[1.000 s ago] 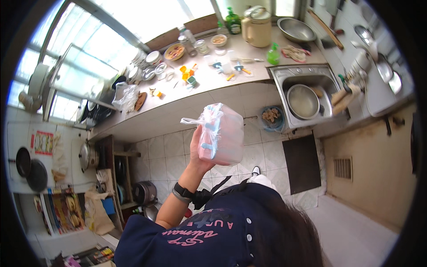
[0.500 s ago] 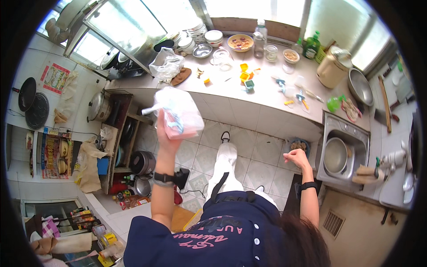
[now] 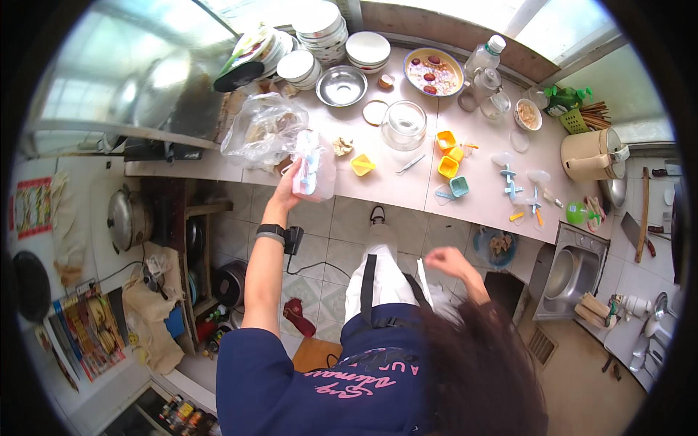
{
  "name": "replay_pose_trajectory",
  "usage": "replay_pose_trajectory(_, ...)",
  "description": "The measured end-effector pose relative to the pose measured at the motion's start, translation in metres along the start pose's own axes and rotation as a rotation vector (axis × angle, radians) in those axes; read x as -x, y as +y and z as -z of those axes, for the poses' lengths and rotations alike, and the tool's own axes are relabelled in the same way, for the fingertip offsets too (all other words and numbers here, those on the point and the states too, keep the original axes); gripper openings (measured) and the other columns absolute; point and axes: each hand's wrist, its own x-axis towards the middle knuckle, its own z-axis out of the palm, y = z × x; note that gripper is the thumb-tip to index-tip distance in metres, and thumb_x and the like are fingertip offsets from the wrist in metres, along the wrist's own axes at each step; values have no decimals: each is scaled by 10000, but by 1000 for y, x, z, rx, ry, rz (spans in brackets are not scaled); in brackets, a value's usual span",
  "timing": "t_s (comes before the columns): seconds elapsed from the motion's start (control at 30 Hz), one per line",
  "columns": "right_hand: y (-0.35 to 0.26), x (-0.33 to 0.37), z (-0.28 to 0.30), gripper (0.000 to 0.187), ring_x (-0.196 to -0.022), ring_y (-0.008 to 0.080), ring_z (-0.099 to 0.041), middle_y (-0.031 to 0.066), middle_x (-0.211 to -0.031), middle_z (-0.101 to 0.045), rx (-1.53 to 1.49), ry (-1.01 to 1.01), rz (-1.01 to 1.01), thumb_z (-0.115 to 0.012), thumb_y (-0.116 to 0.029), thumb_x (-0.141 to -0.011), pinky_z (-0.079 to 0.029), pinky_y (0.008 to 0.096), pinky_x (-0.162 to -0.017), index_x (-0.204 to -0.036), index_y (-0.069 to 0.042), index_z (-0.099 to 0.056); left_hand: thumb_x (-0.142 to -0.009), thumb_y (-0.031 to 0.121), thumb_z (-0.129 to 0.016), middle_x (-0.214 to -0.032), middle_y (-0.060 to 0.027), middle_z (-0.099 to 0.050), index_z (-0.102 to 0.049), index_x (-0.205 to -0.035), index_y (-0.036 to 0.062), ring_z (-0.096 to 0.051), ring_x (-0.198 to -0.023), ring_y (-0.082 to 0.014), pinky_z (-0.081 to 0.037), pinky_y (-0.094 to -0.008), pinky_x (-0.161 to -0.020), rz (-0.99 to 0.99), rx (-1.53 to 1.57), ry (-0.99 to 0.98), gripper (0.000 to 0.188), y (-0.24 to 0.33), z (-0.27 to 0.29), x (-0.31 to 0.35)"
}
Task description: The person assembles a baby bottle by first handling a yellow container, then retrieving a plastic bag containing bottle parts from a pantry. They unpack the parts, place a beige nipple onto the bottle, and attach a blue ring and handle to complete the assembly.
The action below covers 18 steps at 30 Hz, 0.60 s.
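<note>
Since the earlier frame, the pink wrapped package (image 3: 320, 174) has been moving closer to the clear plastic bag (image 3: 258, 131) and is now overlapping that bag's near right side in view; whether they are touching is not determinable. The left hand (image 3: 288, 186) is gripping the package one-handed, its fingers pinching the near left end, mostly hidden. The right hand (image 3: 452, 261) is hanging well right of the bag, holding nothing visible; blur is obscuring whether its fingers are spread or pressed together. Risks noted: slippery wrapping could be loosening the hold; loose film could be snagging the bag; a wide swing could be knocking the yellow cup (image 3: 361, 165) right of the bag.
</note>
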Motion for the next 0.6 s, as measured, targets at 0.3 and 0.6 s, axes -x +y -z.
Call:
replay_pose_trajectory(0.3, -154, -83, 32, 254, -805, 201, -731, 84, -875, -764, 17, 264, 165, -691, -174, -882, -557, 332, -766, -1109, -68, -737, -1071, 270, -589, -1161, 18, -660, -604, -1376, 68, -605, -958, -83, -514, -275, -808, -128, -642, 150, 365, -23, 69, -55)
replay_pose_trajectory(0.6, -28, -7, 149, 156, -755, 131, -730, 75, -806, -760, -20, 1014, -227, -700, -76, -845, -569, 284, -696, -977, -49, -778, -912, 13, -636, -1213, -107, -715, -565, -1421, 68, -677, -1067, -164, -553, -296, -834, -279, -973, 427, 517, -27, 77, -71)
